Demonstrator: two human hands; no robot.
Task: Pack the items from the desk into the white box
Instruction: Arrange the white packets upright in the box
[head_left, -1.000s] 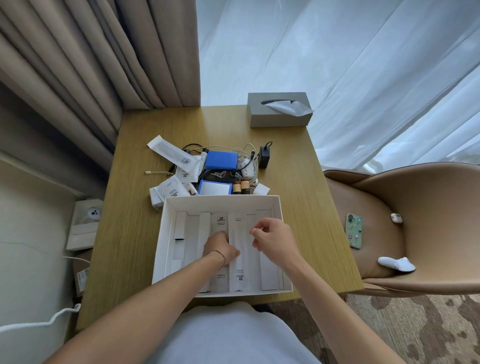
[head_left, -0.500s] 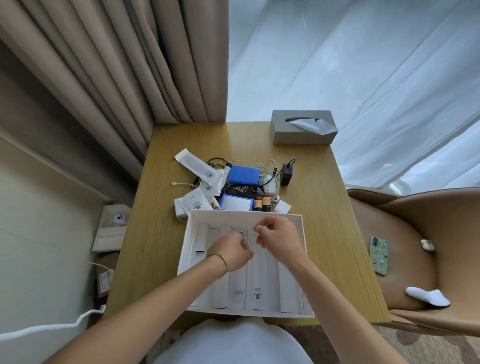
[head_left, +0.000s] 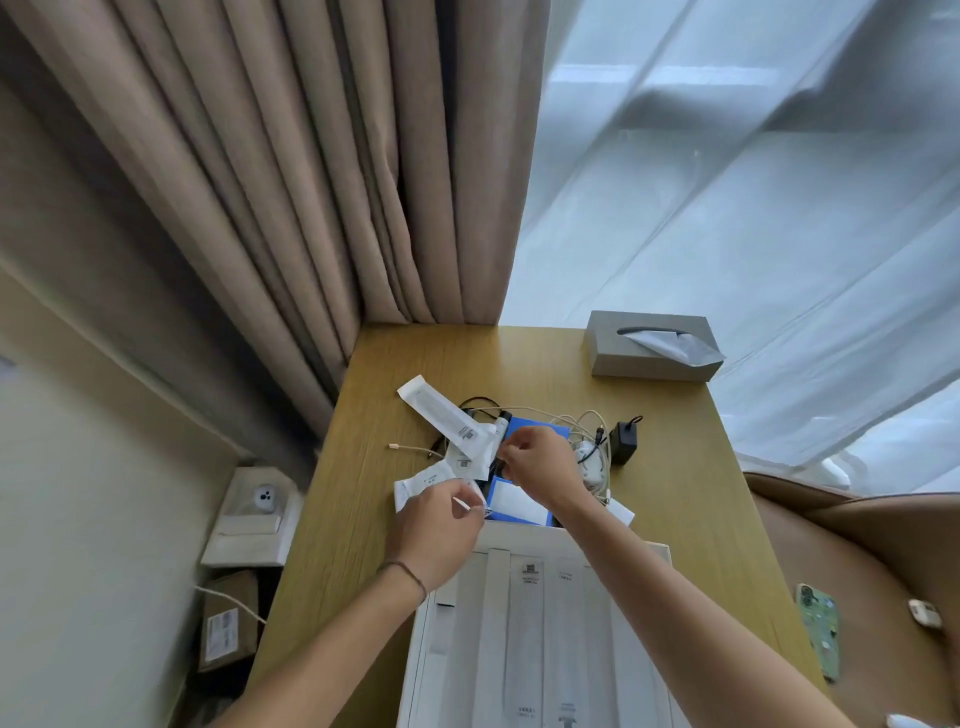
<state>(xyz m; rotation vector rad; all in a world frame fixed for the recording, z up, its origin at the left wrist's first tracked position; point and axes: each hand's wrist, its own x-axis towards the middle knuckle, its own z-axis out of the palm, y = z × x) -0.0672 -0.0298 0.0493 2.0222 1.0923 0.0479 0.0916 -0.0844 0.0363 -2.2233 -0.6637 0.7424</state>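
The white box (head_left: 418, 649) lies open at the desk's near edge, with several long white packets (head_left: 524, 623) side by side in it. Beyond it is a pile: a long white packet (head_left: 439, 410), smaller white packets (head_left: 467, 460), a blue box (head_left: 540, 428), a blue-and-white box (head_left: 519, 503), tangled cables (head_left: 571, 415) and a black adapter (head_left: 623, 441). My left hand (head_left: 436, 527) is at the pile's near left, pinching a small white packet (head_left: 415, 486). My right hand (head_left: 540, 467) rests over the blue box, fingertips curled at the edge of the smaller white packets.
A grey tissue box (head_left: 649, 348) stands at the desk's far right corner. A brown chair on the right holds a green phone (head_left: 818, 629). Left of the desk, on the floor, are a white box (head_left: 254, 519) and a cardboard parcel (head_left: 228, 623). Curtains hang behind.
Both hands left the inside of the white box and moved forward to the pile of items. The view tilted upward, so the box sits lower in the frame.
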